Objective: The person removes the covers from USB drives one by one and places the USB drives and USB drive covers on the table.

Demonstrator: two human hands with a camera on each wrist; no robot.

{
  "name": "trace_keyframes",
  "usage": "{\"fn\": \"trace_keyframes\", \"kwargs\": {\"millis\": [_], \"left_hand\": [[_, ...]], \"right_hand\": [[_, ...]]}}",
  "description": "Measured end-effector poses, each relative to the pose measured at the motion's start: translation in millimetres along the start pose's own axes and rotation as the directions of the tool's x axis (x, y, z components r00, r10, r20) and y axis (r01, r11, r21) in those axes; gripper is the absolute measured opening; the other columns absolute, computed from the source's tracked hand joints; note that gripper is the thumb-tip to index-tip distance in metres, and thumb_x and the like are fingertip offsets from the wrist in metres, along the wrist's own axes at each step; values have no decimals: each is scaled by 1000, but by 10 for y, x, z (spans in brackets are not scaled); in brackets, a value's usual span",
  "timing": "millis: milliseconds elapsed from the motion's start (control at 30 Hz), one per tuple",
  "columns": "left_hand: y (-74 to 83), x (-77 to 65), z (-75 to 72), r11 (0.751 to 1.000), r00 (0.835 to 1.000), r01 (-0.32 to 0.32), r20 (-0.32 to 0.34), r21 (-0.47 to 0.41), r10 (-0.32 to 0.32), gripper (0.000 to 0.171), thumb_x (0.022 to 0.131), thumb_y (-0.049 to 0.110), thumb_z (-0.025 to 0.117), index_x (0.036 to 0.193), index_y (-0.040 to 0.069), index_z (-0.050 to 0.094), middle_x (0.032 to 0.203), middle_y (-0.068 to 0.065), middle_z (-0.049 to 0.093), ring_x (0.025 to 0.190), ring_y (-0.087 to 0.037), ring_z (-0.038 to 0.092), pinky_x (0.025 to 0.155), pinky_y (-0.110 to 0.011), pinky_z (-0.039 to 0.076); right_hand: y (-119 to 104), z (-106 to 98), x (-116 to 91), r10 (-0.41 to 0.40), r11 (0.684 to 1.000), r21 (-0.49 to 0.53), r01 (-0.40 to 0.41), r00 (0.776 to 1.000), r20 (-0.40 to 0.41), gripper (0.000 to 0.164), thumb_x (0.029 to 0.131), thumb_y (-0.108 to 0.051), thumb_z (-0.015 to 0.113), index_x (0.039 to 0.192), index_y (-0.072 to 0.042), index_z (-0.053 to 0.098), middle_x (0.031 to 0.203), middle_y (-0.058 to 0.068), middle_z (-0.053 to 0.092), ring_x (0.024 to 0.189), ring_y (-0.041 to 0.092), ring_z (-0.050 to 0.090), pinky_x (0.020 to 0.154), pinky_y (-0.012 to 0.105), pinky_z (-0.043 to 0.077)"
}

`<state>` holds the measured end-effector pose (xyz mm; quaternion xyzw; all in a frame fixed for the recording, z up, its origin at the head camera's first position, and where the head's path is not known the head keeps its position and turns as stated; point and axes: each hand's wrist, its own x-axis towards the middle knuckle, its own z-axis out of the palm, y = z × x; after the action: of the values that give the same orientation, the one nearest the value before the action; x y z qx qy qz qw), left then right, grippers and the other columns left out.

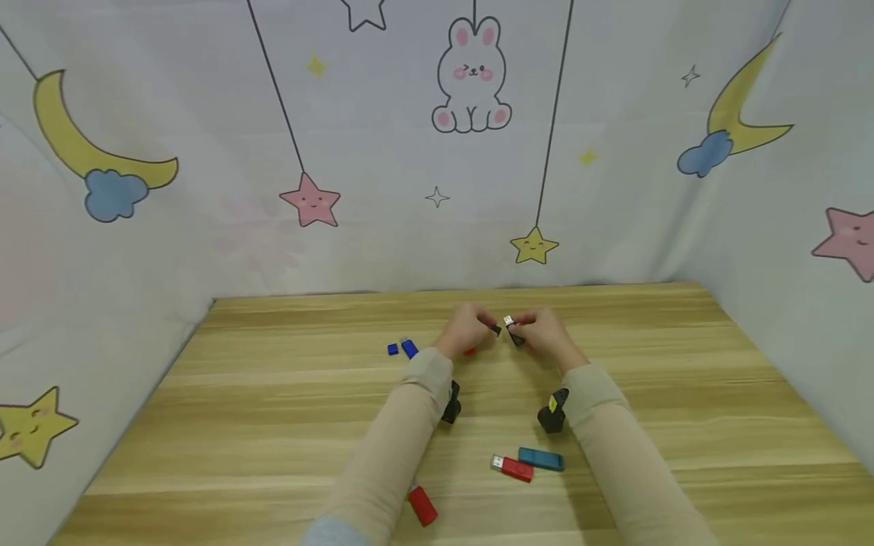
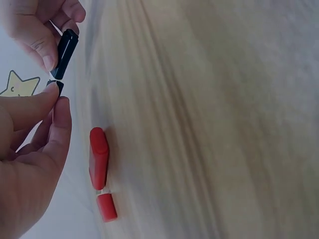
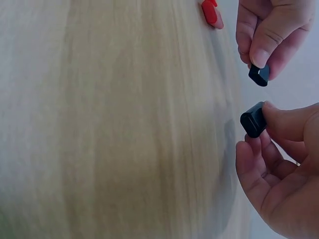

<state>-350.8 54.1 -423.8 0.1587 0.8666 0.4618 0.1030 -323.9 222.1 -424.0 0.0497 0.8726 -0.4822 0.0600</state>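
Over the far part of the table, my left hand (image 1: 467, 327) pinches a small black cap (image 2: 56, 87) between thumb and fingers. My right hand (image 1: 544, 332) grips a black USB stick (image 1: 517, 337) by its body, and its metal plug faces up and away in the head view. Cap and stick are held close together, with a gap visible between them in the right wrist view. A red USB stick (image 2: 98, 158) lies on the table near the left hand, its red cap (image 2: 106, 207) at its end; in the head view the left hand mostly hides them.
A blue USB stick (image 1: 410, 349) and a blue cap (image 1: 392, 349) lie left of the left hand. Between the forearms are a red USB stick (image 1: 514, 469) and a teal USB stick (image 1: 541, 459). Another red stick (image 1: 422, 506) lies by the left sleeve. A patterned curtain (image 1: 410, 258) stands behind the table.
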Motion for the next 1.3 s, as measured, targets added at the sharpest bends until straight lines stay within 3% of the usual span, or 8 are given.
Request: {"fn": "trace_keyframes", "kwargs": {"millis": [233,400,600,1000,1300], "left_hand": [[-20,48,74,999,999,-7,41,49,5,21,77,-3,73,98,-2,73,98,-13,71,79,-17,57,64,-23,46],[-16,76,110,994,997,-34,75,104,26,20,79,0,74,98,-3,73,100,-14,71,87,-21,62,69,-25,49],[-28,107,144,988,996,-54,72,144,44,20,78,-1,74,97,-4,73,100,-15,71,97,-27,64,79,-30,51],[34,130,175,975,998,-35,67,220,21,20,81,2,73,99,-4,73,102,-15,71,100,-27,63,85,-32,51],[44,161,194,964,998,-16,60,264,0,18,81,4,73,98,-3,73,100,-13,71,96,-25,63,82,-30,51]], "right_hand": [[59,14,28,-2,1000,-12,2,1000,-21,26,92,-9,64,111,7,67,104,18,67,63,8,54,54,20,45],[89,25,45,1,999,-39,-3,999,-39,25,90,-9,66,108,7,69,98,16,68,59,7,52,52,20,44],[90,37,46,-8,997,-80,6,1000,-28,26,90,-11,66,109,7,69,105,19,68,61,8,51,54,20,43],[72,19,44,-2,989,-146,0,1000,-16,27,90,-14,67,109,5,69,105,18,68,67,12,55,58,22,46],[95,22,71,-40,978,-206,33,999,-31,27,89,-14,68,107,6,70,111,21,67,98,27,59,83,34,48]]}}
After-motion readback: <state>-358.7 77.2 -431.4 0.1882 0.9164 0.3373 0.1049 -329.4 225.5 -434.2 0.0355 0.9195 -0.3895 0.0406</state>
